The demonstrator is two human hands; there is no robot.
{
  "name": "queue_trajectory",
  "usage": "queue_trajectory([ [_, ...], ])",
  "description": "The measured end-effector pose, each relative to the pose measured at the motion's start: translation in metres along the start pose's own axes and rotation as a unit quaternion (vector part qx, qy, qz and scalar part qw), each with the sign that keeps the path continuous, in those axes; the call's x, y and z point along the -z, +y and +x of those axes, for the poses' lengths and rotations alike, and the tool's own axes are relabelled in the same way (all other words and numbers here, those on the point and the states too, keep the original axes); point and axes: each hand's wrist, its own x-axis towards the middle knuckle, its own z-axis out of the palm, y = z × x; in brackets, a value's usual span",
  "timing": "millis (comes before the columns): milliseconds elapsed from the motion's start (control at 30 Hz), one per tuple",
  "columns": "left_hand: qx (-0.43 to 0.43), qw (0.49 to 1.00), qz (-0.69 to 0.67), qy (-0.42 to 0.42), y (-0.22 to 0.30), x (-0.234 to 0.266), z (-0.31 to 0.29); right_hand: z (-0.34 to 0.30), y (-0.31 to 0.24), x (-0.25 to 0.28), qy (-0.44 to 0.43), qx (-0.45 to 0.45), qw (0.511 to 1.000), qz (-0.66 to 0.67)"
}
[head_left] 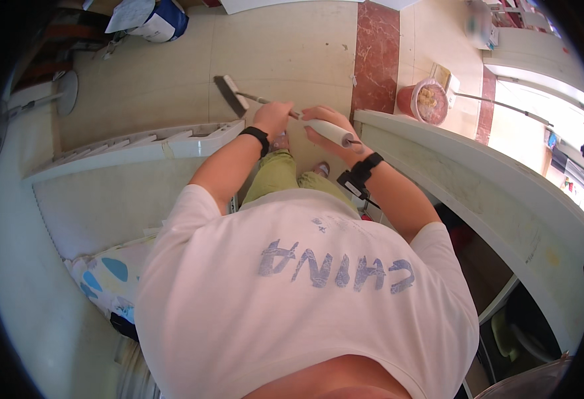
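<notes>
A broom (231, 96) with dark bristles and a white head reaches out over the floor to the left. My left hand (273, 117) is closed around its thin grey handle (253, 98). Just to the right, my right hand (326, 117) curls round a thick white cylinder (329, 132) in line with the handle. A short grey rod end pokes out of the cylinder's lower right end. Whether the cylinder is part of the broom or a roll slipped over it, I cannot tell. Some of the fingers are hidden.
White furniture panels (465, 149) flank me on the right, with a low slatted white piece (165, 143) on the left. Beyond lies a tiled floor (292, 50) with a dark red strip (376, 60). A lined red bin (408, 101) and a long-handled dustpan (449, 78) stand right.
</notes>
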Motion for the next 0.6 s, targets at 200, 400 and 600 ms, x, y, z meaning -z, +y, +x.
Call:
queue_trajectory([
  [200,-0.058,0.998,-0.031,-0.01,0.048,-0.024,0.064,-0.019,-0.012,0.047,0.081,-0.053,0.993,-0.066],
  [400,-0.137,0.989,-0.037,-0.046,0.099,-0.039,0.135,-0.032,-0.008,0.081,0.173,-0.109,0.971,-0.121],
  [600,-0.195,0.971,0.021,-0.134,0.164,-0.048,0.189,-0.05,0.007,0.131,0.26,-0.138,0.945,-0.145],
])
